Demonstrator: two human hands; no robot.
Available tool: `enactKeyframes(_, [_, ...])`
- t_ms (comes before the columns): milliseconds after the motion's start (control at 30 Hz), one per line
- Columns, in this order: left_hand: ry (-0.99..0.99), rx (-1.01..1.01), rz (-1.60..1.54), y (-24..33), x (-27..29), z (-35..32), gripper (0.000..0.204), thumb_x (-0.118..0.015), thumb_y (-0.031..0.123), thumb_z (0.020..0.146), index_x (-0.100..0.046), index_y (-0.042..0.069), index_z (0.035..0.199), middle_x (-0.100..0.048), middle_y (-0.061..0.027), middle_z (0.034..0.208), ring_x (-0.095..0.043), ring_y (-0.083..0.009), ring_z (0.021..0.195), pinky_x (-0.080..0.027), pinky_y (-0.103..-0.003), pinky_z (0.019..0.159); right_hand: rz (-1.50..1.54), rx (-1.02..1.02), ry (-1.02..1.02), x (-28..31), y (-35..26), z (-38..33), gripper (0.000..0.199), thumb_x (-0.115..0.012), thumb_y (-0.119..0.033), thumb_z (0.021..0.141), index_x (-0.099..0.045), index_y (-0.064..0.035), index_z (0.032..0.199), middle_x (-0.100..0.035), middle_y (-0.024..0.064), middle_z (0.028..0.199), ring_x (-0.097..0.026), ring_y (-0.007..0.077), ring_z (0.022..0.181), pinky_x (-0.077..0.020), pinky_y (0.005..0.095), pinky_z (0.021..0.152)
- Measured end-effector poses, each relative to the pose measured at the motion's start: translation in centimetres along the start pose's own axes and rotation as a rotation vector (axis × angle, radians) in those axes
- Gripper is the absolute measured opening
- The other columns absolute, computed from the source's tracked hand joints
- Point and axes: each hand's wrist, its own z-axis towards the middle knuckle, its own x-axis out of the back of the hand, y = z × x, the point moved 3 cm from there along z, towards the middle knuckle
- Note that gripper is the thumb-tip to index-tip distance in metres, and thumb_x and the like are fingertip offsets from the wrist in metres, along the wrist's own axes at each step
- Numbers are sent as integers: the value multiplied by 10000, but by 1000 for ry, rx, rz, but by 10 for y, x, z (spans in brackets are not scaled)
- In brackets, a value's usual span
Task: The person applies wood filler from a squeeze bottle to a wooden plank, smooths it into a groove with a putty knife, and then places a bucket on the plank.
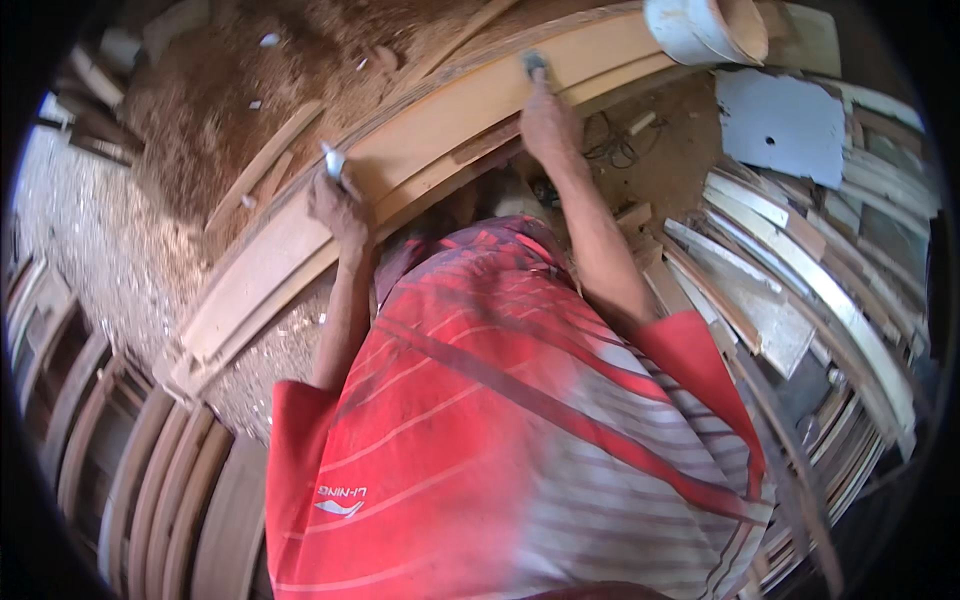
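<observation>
A long, pale wooden door frame piece or board runs across in front of me, from the lower left to the upper right. Over its left part, my left hand is closed around a small white bottle with a pointed tip, most of it hidden in the fingers. Farther right, my right hand reaches onto the board, fingers closed on a small dark grey-green piece that touches the wood. What kind of piece it is I cannot make out.
A white cylindrical container lies tilted at the board's right end. Beyond the board are brown sawdust and loose wood strips. Stacked timber stands at left; planks and a white panel at right. Cords lie nearby.
</observation>
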Motion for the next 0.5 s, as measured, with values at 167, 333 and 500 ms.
enactKeyframes(167, [5,27,-190,-2,-4,-1,362,-547,268,1039,-635,-5,1260,-682,-215,1113,-626,-427,1048,-482,-502,924,9,-137,58,27,23,32,510,-517,-181,991,-493,-25,1475,-668,347,1130,-655,484,1039,-513,579,860])
enactKeyframes(333, [67,-37,-60,-18,-5,0,381,-508,328,1060,-618,5,1229,-659,-236,1043,-630,-431,975,-489,-510,847,248,-108,142,81,59,10,541,-510,-187,965,-478,-65,1491,-648,317,1231,-641,453,1130,-517,515,960])
enactKeyframes(500, [28,108,-140,2,-14,10,409,-527,341,1066,-625,-7,1259,-687,-234,1077,-663,-408,998,-518,-493,864,420,-504,235,94,162,-33,505,-541,-212,926,-574,-57,1405,-680,255,1230,-646,441,1150,-510,477,993])
